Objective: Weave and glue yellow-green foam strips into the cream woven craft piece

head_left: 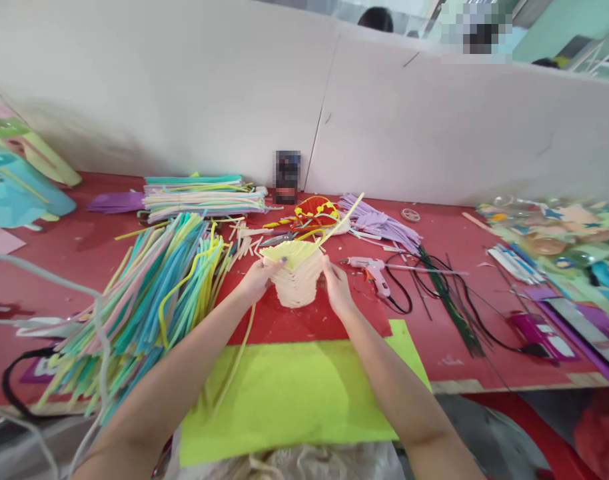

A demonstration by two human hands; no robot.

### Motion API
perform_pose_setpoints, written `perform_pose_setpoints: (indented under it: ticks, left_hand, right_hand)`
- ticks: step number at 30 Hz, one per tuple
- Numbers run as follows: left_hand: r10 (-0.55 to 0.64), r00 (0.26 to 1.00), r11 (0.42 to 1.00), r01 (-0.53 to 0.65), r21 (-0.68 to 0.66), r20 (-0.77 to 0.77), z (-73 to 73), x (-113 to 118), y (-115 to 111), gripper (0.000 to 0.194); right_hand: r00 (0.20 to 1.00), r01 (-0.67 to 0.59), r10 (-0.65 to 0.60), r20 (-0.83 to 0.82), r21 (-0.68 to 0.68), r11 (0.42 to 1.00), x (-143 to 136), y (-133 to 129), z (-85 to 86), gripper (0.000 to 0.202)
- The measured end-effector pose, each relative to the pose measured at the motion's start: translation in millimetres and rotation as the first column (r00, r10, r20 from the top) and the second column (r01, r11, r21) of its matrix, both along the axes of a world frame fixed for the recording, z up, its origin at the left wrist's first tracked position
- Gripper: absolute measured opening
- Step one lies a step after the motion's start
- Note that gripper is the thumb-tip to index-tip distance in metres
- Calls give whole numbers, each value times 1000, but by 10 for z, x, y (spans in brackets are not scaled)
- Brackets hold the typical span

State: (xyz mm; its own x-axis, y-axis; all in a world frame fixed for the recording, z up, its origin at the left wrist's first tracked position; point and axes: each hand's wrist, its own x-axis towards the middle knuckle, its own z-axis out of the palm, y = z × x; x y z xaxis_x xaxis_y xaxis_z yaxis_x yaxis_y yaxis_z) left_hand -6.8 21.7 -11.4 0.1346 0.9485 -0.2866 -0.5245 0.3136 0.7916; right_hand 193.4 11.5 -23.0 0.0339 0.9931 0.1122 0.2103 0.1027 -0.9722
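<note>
Between my two hands is a cream and pale yellow piece made of pipe cleaners (297, 283), laid in close V-shaped rows. My left hand (258, 280) grips its left edge, with the thumb on its face. On the opposite edge, the fingers of my right hand (337, 285) are closed. One yellow stem sticks up from the piece to the upper right, and another pale strand (237, 367) hangs below my left hand. Beneath lies a red sheet (309, 325) on the table, with a lime-green felt sheet (284, 393) nearer me.
Bundled pipe cleaners (169, 280) cover the left side, with more stacked behind (199, 199). A pink glue gun (377, 272) lies right of my hands, its black cord trailing past green stems (444, 297). A phone (286, 177) leans on the white partition (184, 93). Cut pieces crowd the far right.
</note>
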Motion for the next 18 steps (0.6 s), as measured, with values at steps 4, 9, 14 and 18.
perform_pose_setpoints:
  ticks: [4,9,14,18]
  left_hand:
    - [65,998,998,-65,21,12,-21,-71,60,35]
    - [61,998,998,-61,22,6,4,-90,56,32]
    - [29,1000,999,-29,28,13,5,-54,41,40]
    - [18,999,999,-19,41,33,15,-60,65,44]
  right_hand:
    - [987,26,-43,156,109,994,119,126,-1,51]
    - [886,-122,0,463,234,964,155,379,135,30]
    - [678,-298,43,734,220,929,1,823,221,28]
    - [515,-367,47,856,171,915,-85,1177,237,31]
